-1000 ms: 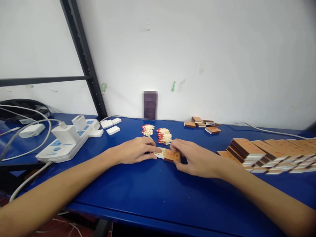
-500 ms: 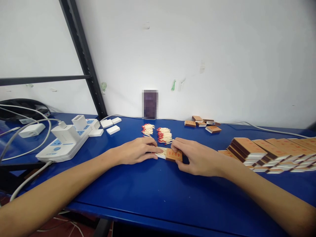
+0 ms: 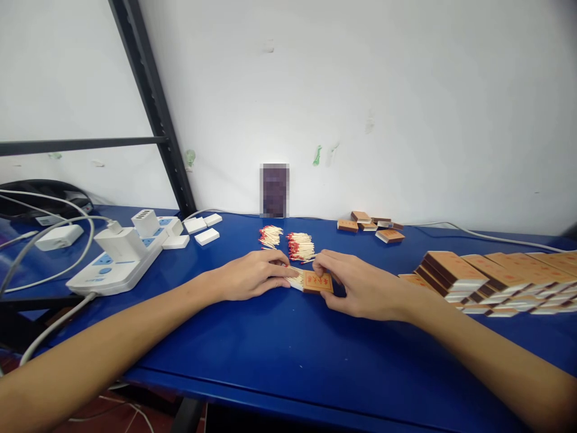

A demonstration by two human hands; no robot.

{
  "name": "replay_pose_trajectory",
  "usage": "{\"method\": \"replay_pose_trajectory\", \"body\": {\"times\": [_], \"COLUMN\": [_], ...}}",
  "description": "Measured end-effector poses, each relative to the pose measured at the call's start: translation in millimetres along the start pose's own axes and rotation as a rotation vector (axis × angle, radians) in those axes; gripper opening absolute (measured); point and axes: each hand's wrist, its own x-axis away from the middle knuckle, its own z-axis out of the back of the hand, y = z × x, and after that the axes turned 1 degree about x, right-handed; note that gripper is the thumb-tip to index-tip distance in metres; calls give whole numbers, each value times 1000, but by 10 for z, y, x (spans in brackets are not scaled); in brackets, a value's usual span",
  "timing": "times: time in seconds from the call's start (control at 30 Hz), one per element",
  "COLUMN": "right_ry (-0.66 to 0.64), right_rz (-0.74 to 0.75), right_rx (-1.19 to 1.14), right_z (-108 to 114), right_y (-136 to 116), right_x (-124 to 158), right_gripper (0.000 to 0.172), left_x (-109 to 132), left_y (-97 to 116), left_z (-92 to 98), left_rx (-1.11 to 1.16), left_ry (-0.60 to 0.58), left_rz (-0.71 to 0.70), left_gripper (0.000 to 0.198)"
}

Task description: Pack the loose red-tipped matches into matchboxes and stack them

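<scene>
My right hand (image 3: 351,282) is closed around the orange-brown sleeve of a matchbox (image 3: 317,281), thumb at its front side and fingers at the back. The white tray (image 3: 296,285) sticks out of the sleeve's left end with pale matchsticks (image 3: 294,276) lying in it. At the tray's outer end, my left hand (image 3: 255,275) grips with thumb and fingers; they cover that end. Just behind the hands lie two heaps of red-tipped matches, a smaller left heap (image 3: 270,236) and a larger right heap (image 3: 301,247).
Stacked matchboxes (image 3: 455,270) stand at the right, and several more boxes (image 3: 389,236) lie by the wall. White pieces (image 3: 207,237), a power strip (image 3: 126,270) with chargers and cables occupy the left. A pixelated dark rectangle (image 3: 274,190) stands against the wall on the blue table (image 3: 288,349).
My left fingers have shifted slightly right and drawn closer together at the tray's end. My right hand and the sleeve have hardly moved.
</scene>
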Motion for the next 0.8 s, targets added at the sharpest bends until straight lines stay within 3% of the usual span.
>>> {"method": "replay_pose_trajectory", "body": {"times": [0.3,0.53,0.8], "right_ry": [4,61,81], "right_rz": [-13,32,60], "right_rx": [-55,-29,-77], "right_z": [-9,-73,-108], "right_y": [-22,-7,-53], "right_x": [-5,3,-2], "right_gripper": [9,10,13], "left_x": [-3,-13,-32], "left_y": [9,-3,78], "left_z": [1,-27,-23], "left_rx": [31,191,276], "left_ry": [35,128,111], "left_rz": [71,110,125], "left_gripper": [41,45,46]}}
